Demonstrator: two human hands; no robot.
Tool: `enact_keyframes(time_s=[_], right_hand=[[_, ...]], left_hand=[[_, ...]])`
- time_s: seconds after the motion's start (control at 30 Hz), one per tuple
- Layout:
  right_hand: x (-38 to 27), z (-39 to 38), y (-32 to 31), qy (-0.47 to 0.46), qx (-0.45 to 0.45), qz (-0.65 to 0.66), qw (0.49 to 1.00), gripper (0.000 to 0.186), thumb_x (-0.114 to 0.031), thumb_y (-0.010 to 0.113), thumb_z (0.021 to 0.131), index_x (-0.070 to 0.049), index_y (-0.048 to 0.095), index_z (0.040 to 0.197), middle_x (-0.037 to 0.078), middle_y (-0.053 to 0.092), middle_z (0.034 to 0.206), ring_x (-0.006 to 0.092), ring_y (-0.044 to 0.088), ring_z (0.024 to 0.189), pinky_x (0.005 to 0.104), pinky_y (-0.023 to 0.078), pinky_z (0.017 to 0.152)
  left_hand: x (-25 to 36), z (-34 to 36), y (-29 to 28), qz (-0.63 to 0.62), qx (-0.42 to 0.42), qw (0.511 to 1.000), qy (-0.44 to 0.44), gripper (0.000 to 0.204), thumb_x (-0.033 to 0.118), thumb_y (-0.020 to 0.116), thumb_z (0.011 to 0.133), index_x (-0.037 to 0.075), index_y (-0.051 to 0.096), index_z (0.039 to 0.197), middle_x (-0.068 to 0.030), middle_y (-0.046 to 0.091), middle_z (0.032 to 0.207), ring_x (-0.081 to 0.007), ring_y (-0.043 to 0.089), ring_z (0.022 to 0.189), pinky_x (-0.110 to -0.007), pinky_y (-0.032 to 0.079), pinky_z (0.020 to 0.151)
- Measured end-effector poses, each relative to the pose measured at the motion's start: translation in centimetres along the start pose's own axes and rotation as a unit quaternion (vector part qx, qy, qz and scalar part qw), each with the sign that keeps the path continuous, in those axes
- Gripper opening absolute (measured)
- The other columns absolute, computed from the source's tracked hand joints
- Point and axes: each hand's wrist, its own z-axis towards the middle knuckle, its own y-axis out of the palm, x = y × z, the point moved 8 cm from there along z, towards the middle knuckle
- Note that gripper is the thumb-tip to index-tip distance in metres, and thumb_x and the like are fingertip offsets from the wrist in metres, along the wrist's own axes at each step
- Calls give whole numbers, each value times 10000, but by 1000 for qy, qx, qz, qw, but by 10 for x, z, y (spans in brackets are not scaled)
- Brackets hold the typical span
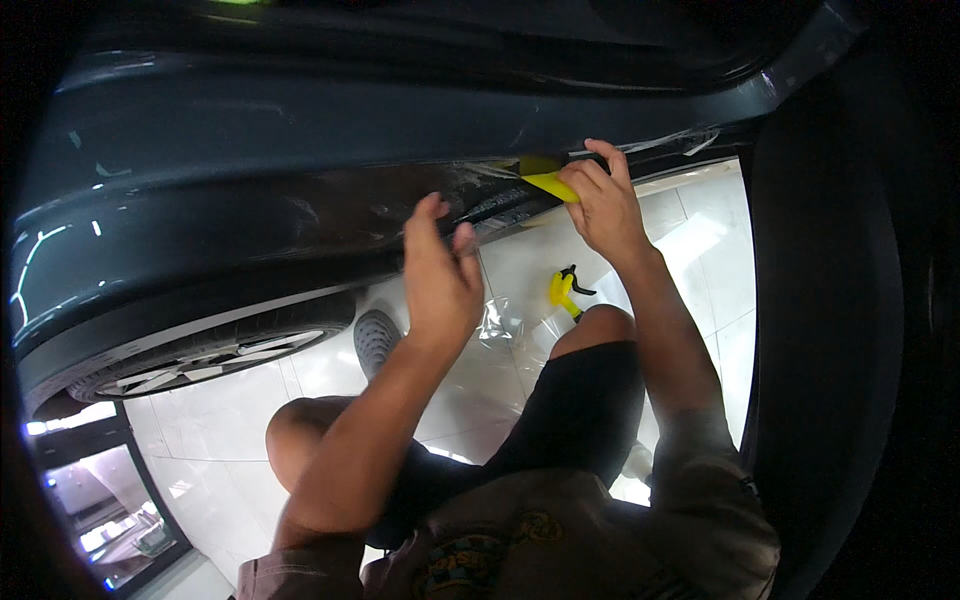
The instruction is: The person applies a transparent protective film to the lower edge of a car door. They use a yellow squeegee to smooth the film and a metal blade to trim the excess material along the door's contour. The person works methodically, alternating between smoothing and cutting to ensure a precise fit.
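A dark grey car body spans the upper view, with wrinkled clear film along its lower edge. My right hand grips a yellow squeegee against that edge, its forefinger raised toward the panel. My left hand is a little lower and to the left, fingers apart and slightly blurred, holding nothing. Its fingertips are in front of the panel; whether they touch it I cannot tell.
A yellow-and-black spray trigger stands on the pale tiled floor by my right knee. A wheel is at the left, near my shoe. A dark panel runs down the right side, and a glass door shows lower left.
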Motion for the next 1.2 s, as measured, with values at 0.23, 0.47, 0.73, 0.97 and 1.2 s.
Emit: enact_keyframes(time_s=[0.23,0.47,0.73,0.97,1.2], right_hand=[[2,2,-5,9,12,25,1000,335,-6,695,715,-62,664,1044,81,623,1092,317,427,1277,420,403,1054],[2,3,-6,14,2,18,1000,269,-62,702,777,-51,666,1044,88,648,1076,306,468,1245,418,415,1028],[16,4,-14,69,76,121,987,178,-137,708,845,-48,671,995,94,683,1027,290,543,1158,410,439,986],[-16,9,-10,-19,62,51,997,253,-11,728,727,-54,641,961,86,639,1022,341,483,1219,467,382,1052],[-45,15,10,-23,-25,-56,998,249,-50,703,704,-66,659,949,107,586,1049,395,331,1352,547,274,1141]], left_hand=[[7,-1,-1,-97,99,990,-38,503,142,617,954,-68,412,1363,-248,540,1309,-276,580,1167,-306,493,910],[-13,16,8,-173,97,973,-114,247,213,693,916,-8,614,992,-25,613,797,-76,524,656,-235,428,565],[-21,17,-5,-98,44,990,-89,187,163,659,902,-16,621,861,-140,608,726,-239,583,637,-350,464,633],[-26,16,-9,-100,44,985,-131,170,166,673,924,0,653,891,1,580,697,-69,477,652,-243,414,604],[-18,19,-16,-91,79,987,-110,150,142,677,886,-6,659,868,-98,627,660,-138,551,584,-303,466,595]])
